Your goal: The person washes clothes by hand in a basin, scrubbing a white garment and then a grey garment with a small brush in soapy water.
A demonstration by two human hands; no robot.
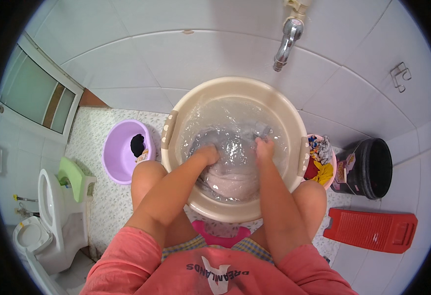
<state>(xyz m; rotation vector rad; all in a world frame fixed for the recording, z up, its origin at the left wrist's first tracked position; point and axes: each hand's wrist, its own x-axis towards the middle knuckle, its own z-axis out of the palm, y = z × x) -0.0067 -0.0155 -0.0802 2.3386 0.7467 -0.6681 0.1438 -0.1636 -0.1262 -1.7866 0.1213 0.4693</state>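
Note:
A large beige plastic washtub (234, 214) stands between my knees, holding cloudy water. In it lies a wet grey garment (224, 138), partly under the surface, with a pale pinkish cloth part (232, 182) bulging up nearer to me. My left hand (208, 154) is pushed down into the cloth at the left of the middle, its fingers hidden by water and fabric. Towards the tub's right side, my right hand (265, 147) pinches a bunched bit of the grey garment at the surface.
A chrome tap (288, 44) juts from the tiled wall beyond the tub. Left are a purple basin (119, 155) with a black cloth (137, 145), a green-topped stool (71, 179) and a toilet (66, 225). Right are a pink basin of clothes (320, 158), a black bucket (363, 167) and a red washboard (372, 230).

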